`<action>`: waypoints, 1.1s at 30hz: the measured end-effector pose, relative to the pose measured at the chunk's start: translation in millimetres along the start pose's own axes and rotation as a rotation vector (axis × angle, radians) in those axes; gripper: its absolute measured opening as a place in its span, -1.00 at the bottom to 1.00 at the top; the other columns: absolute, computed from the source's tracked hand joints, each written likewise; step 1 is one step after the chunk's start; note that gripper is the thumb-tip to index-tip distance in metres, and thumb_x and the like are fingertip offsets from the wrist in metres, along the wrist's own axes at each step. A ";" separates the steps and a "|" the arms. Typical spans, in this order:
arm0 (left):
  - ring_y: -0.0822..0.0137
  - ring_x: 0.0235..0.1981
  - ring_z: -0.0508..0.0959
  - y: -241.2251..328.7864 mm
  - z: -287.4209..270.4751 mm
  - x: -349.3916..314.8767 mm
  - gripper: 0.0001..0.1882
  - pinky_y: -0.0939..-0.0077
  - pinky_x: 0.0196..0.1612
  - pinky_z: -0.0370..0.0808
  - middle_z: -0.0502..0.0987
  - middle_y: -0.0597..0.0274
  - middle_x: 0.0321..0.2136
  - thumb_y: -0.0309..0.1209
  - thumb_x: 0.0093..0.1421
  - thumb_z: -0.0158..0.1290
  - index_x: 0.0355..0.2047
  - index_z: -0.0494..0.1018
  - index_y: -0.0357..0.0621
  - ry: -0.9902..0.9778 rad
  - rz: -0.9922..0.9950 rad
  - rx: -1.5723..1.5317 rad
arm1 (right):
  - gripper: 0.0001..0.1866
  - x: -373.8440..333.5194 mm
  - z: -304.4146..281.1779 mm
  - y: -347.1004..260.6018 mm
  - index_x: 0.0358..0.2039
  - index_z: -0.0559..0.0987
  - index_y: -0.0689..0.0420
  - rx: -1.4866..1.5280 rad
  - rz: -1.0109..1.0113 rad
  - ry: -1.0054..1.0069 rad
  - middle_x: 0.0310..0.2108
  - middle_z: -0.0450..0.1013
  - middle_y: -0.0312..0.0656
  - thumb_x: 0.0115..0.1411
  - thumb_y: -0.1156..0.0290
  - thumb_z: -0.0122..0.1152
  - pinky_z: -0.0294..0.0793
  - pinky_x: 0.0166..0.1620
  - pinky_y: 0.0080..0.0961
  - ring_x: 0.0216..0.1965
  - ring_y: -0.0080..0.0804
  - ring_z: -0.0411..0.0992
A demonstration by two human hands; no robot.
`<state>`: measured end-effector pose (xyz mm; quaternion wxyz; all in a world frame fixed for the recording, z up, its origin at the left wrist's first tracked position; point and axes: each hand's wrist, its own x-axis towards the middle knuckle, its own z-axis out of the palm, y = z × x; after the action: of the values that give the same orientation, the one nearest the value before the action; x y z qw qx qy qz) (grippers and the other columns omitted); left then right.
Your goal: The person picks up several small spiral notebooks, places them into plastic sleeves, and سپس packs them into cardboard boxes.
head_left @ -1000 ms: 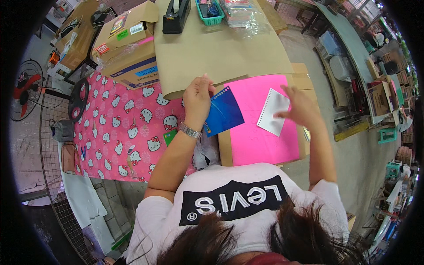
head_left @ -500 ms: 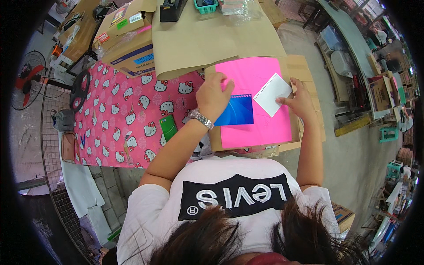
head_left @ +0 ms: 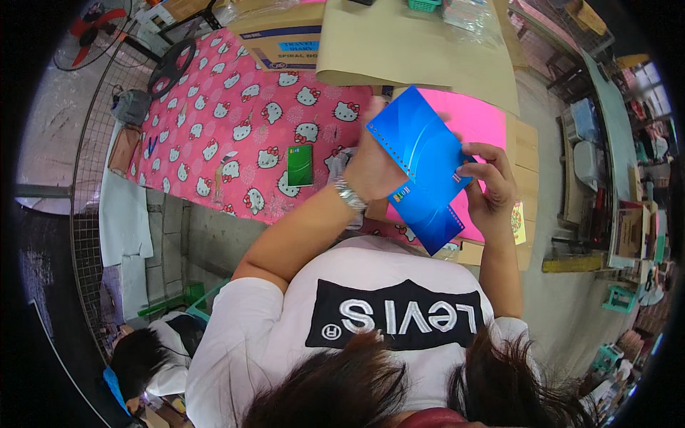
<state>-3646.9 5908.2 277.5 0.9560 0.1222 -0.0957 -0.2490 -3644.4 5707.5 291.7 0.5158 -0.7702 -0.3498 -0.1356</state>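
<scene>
Two blue cover sheets (head_left: 421,139) with punched holes along their edges are held up in front of my chest, overlapping at an angle. My left hand (head_left: 376,171) supports them from the left and behind, so some of its fingers are hidden. With thumb and fingers, my right hand (head_left: 491,184) pinches their right edge. Beneath them lies a bright pink sheet (head_left: 486,118), partly covered by the blue sheets. To the left, a small green notebook (head_left: 300,166) rests on the pink patterned tablecloth (head_left: 232,118).
Brown kraft paper (head_left: 421,53) spreads over the far part of the table, beside a cardboard box (head_left: 285,46). A yellow printed card (head_left: 519,222) sits by my right wrist. Another person (head_left: 160,349) is at the lower left. A fan (head_left: 93,32) stands far left.
The blue sheet that lay on the pink sheet is now raised in both hands with another blue one. The white punched side no longer shows. The whole view has shifted.
</scene>
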 end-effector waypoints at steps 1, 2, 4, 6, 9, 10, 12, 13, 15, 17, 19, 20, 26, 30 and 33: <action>0.20 0.00 0.47 10.4 -2.8 -13.2 -0.48 0.24 0.06 0.42 0.47 0.05 -0.07 -0.11 0.26 -0.05 0.08 0.29 -0.25 0.068 0.024 0.117 | -0.67 1.6 2.4 2.3 -0.39 0.56 0.16 -0.025 0.001 -0.041 -0.12 0.41 -0.06 -0.15 0.83 0.12 0.48 -0.13 -0.41 -0.07 -0.22 0.43; 0.22 -0.03 0.49 17.0 -5.3 -29.6 -0.51 0.26 0.02 0.45 0.48 0.07 -0.09 -0.16 0.25 -0.02 0.06 0.31 -0.25 0.144 0.044 0.229 | -0.66 1.2 5.0 3.4 -0.37 0.57 0.15 -0.046 0.008 -0.084 -0.09 0.40 -0.05 -0.15 0.82 0.13 0.47 -0.12 -0.39 -0.04 -0.20 0.42; 0.25 -0.11 0.53 31.7 -13.1 -58.1 -0.56 0.32 -0.07 0.51 0.50 0.10 -0.14 -0.25 0.22 0.02 0.02 0.33 -0.25 0.326 0.049 0.530 | -0.65 2.7 11.9 3.2 -0.32 0.58 0.13 -0.091 -0.005 -0.157 -0.03 0.38 -0.04 -0.15 0.79 0.15 0.47 -0.10 -0.34 -0.01 -0.15 0.40; 0.30 -0.20 0.56 45.8 -24.9 -78.0 -0.61 0.41 -0.19 0.56 0.53 0.15 -0.20 -0.34 0.18 0.05 -0.01 0.36 -0.26 0.500 0.001 0.910 | -0.63 12.6 15.8 -9.6 -0.28 0.58 0.10 -0.164 -0.043 -0.199 0.01 0.37 -0.04 -0.14 0.75 0.19 0.46 -0.09 -0.28 0.00 -0.11 0.39; 0.36 -0.31 0.57 74.5 -67.2 -113.4 -0.71 0.52 -0.39 0.57 0.54 0.21 -0.26 -0.39 0.16 0.08 -0.13 0.40 -0.24 0.792 0.341 0.832 | -0.62 35.9 16.3 -52.0 -0.21 0.58 0.06 -0.157 -0.122 -0.226 0.02 0.37 -0.03 -0.10 0.67 0.23 0.44 -0.08 -0.25 -0.05 -0.08 0.41; 0.37 -0.31 0.56 85.2 -86.5 -123.1 -0.74 0.53 -0.43 0.56 0.53 0.21 -0.26 -0.38 0.16 0.08 -0.16 0.41 -0.23 0.932 0.428 0.849 | -0.65 41.7 13.3 -69.5 -0.21 0.59 0.04 -0.095 -0.184 -0.220 0.00 0.39 -0.02 -0.08 0.62 0.24 0.45 -0.10 -0.27 -0.09 -0.09 0.42; 0.39 -0.40 0.56 106.0 -147.3 -156.9 -0.77 0.53 -0.48 0.54 0.54 0.21 -0.33 -0.34 0.18 0.06 -0.21 0.40 -0.20 1.189 0.418 0.916 | -0.58 50.3 7.3 -98.4 -0.09 0.45 -0.01 0.067 -0.363 -0.225 -0.05 0.43 -0.02 -0.01 0.47 0.26 0.47 -0.16 -0.17 -0.16 -0.10 0.46; 0.39 -0.42 0.56 111.9 -161.3 -162.9 -0.78 0.53 -0.48 0.53 0.54 0.22 -0.37 -0.32 0.19 0.05 -0.23 0.40 -0.18 1.225 0.353 0.952 | -0.55 54.3 11.3 -107.9 -0.04 0.38 -0.02 0.120 -0.461 -0.177 -0.11 0.44 -0.03 0.03 0.43 0.26 0.47 -0.22 -0.16 -0.21 -0.13 0.47; 0.39 -0.48 0.56 116.0 -188.6 -181.9 -0.81 0.52 -0.49 0.52 0.53 0.24 -0.43 -0.29 0.22 0.03 -0.28 0.40 -0.14 1.340 0.233 1.031 | -0.57 58.5 36.7 -109.3 -0.03 0.33 -0.01 0.242 -0.656 -0.028 -0.23 0.48 -0.05 0.08 0.39 0.23 0.47 -0.36 -0.24 -0.35 -0.21 0.47; 0.35 -0.53 0.56 115.2 -212.9 -185.1 -0.79 0.49 -0.52 0.52 0.53 0.23 -0.44 -0.27 0.23 0.01 -0.26 0.38 -0.15 1.402 0.262 0.960 | -0.62 71.4 56.6 -115.6 -0.07 0.35 0.01 0.257 -0.762 0.056 -0.31 0.49 -0.07 0.09 0.38 0.21 0.47 -0.43 -0.33 -0.43 -0.25 0.47; 0.35 -0.59 0.54 110.1 -233.6 -185.2 -0.79 0.48 -0.55 0.51 0.53 0.21 -0.46 -0.27 0.24 0.00 -0.26 0.37 -0.16 1.465 0.331 0.877 | -0.62 71.0 45.4 -120.2 -0.07 0.37 0.00 0.171 -0.726 -0.054 -0.30 0.49 -0.08 0.08 0.37 0.22 0.48 -0.41 -0.33 -0.41 -0.23 0.47; 0.37 -0.61 0.52 104.5 -244.1 -182.1 -0.79 0.49 -0.56 0.51 0.52 0.20 -0.47 -0.29 0.24 0.00 -0.27 0.37 -0.18 1.496 0.379 0.828 | -0.61 71.2 40.4 -121.0 -0.08 0.37 0.00 0.132 -0.709 -0.098 -0.30 0.49 -0.08 0.07 0.37 0.22 0.48 -0.40 -0.33 -0.41 -0.22 0.47; 0.08 -0.42 0.57 48.1 -355.3 -219.6 -0.58 0.27 -0.30 0.54 0.55 0.02 -0.37 -0.27 0.13 0.11 -0.10 0.31 -0.28 1.729 0.276 1.032 | -0.61 83.6 16.4 -131.9 -0.09 0.42 -0.02 0.011 -0.644 -0.214 -0.29 0.49 -0.11 0.04 0.33 0.25 0.50 -0.36 -0.33 -0.38 -0.17 0.47; -0.10 -0.07 0.47 11.8 -357.2 -237.9 -0.28 0.20 0.04 0.39 0.47 -0.18 -0.10 -0.23 0.01 0.22 0.08 0.20 -0.36 1.904 0.210 1.179 | -0.61 59.7 1.5 -104.0 -0.10 0.45 -0.03 -0.077 -0.451 -0.229 -0.28 0.48 -0.13 0.02 0.31 0.27 0.52 -0.32 -0.33 -0.35 -0.13 0.48; -0.08 0.10 0.34 21.4 -319.0 -209.3 -0.20 0.18 0.15 0.28 0.30 -0.22 0.08 -0.18 -0.01 0.24 0.12 0.16 -0.37 2.116 -0.158 1.638 | -0.70 21.9 5.8 -69.2 -0.23 0.52 0.17 -0.294 -0.047 -0.065 -0.28 0.49 -0.04 -0.02 0.41 0.29 0.47 -0.22 -0.30 -0.32 -0.08 0.46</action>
<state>-3739.0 6090.1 -45.6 0.2048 0.7935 0.5717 0.0393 -3676.5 5736.8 350.1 0.3826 -0.8329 -0.3607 -0.1726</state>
